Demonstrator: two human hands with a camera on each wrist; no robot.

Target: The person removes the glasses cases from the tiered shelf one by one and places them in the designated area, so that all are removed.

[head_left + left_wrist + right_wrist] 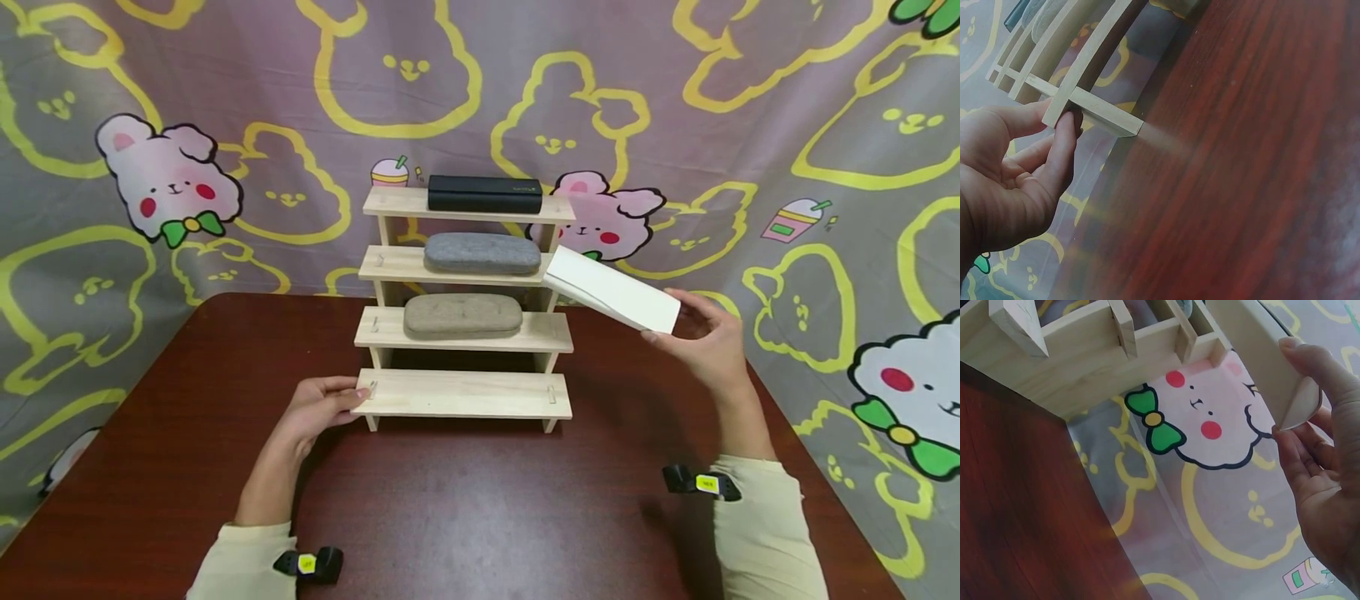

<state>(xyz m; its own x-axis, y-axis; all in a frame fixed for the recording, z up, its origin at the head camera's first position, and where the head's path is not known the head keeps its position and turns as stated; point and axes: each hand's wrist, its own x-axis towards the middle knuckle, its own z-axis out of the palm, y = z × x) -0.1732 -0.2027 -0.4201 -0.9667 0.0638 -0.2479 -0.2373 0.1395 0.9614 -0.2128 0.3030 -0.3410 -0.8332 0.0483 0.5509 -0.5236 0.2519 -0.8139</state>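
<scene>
A pale wooden stepped rack (pixel 461 393) with several shelves stands on the table. At the left end of its lowest shelf, my left hand (pixel 324 408) pinches the board between thumb and fingers. My right hand (pixel 708 346) grips one end of a white glasses case (pixel 611 290), held tilted in the air at the rack's right side. The case's far end overlaps the second shelf from the top in the head view; whether they touch I cannot tell. In the right wrist view the white case (pixel 1260 356) shows a rounded end between thumb and fingers.
On the top shelf lies a black case (pixel 484 195). Below it are a grey glasses case (pixel 482 253) and a taupe one (pixel 462 317), each on its own shelf. The dark red wooden table (pixel 465 517) meets a patterned curtain (pixel 247 75) behind and at the sides.
</scene>
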